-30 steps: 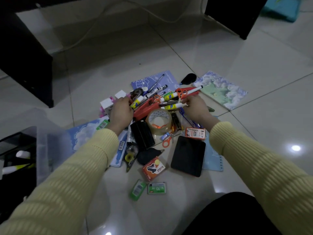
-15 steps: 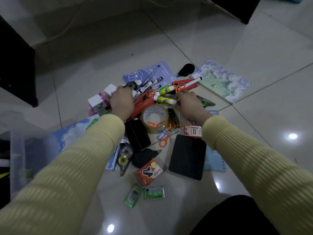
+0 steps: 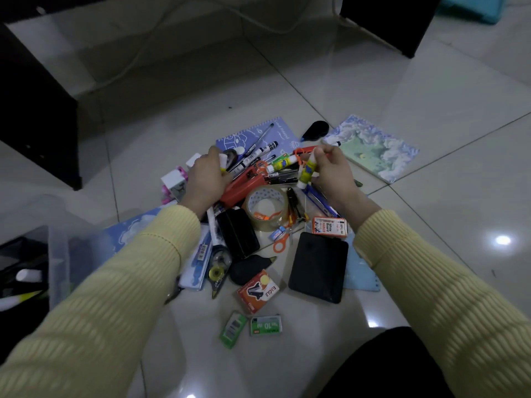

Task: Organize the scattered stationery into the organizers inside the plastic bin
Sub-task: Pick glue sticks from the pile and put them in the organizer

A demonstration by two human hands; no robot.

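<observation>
Lifted off the heap of stationery [image 3: 275,179] in the last half-second, a glue stick [image 3: 306,173] now stands nearly upright in the right hand [image 3: 334,175], whose fingers curl round it just right of centre frame. A moment ago it lay flat among the pens [image 3: 260,149]. The left hand [image 3: 205,180], earlier pressed low on the heap, has come up gripping a white tube [image 3: 222,163] with a yellow band, left of centre.

Sorting looks barely begun. At the lower left edge, the plastic bin [image 3: 58,254] shows black organizers [image 3: 21,251] holding only a white cylinder [image 3: 28,274] and a yellow-tipped marker [image 3: 18,299], as far as the cropped view allows. Nearly everything else lies on the tiled floor [image 3: 431,96]: a second glue stick [image 3: 283,163], red stapler [image 3: 244,186], tape roll [image 3: 265,203], orange scissors [image 3: 281,243], black pouch [image 3: 317,267], staple boxes [image 3: 265,325] and several notebooks [image 3: 373,147].

Both held items are well apart from the bin, so carrying them to the lower left appears to be the step in hand.
</observation>
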